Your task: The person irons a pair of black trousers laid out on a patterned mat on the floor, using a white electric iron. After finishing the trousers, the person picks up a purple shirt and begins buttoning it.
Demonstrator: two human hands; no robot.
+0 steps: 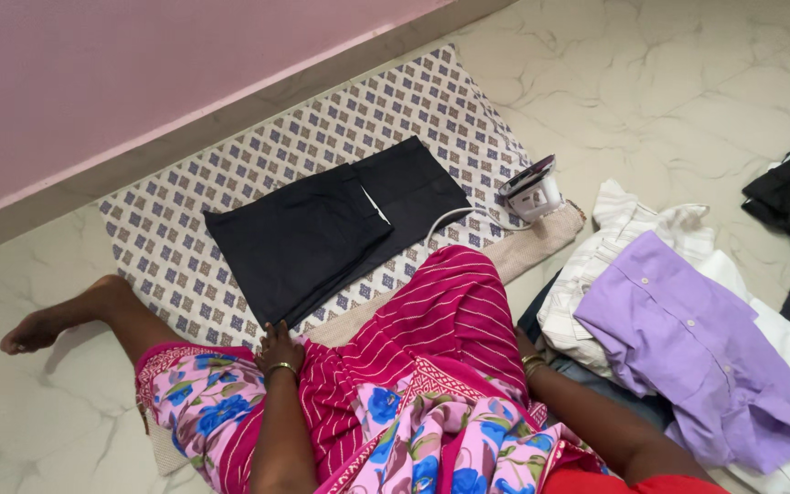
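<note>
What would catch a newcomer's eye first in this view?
The folded black garment in the middle of the patterned mat, with the left hand at its near edge. Then the iron standing at the mat's right end, and the lilac shirt topping the clothes pile on the right.

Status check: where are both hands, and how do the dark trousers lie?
Left hand at dark trousers' near edge. Right hand hidden behind knee. Trousers folded flat on patterned mat. Iron stands apart.
</note>
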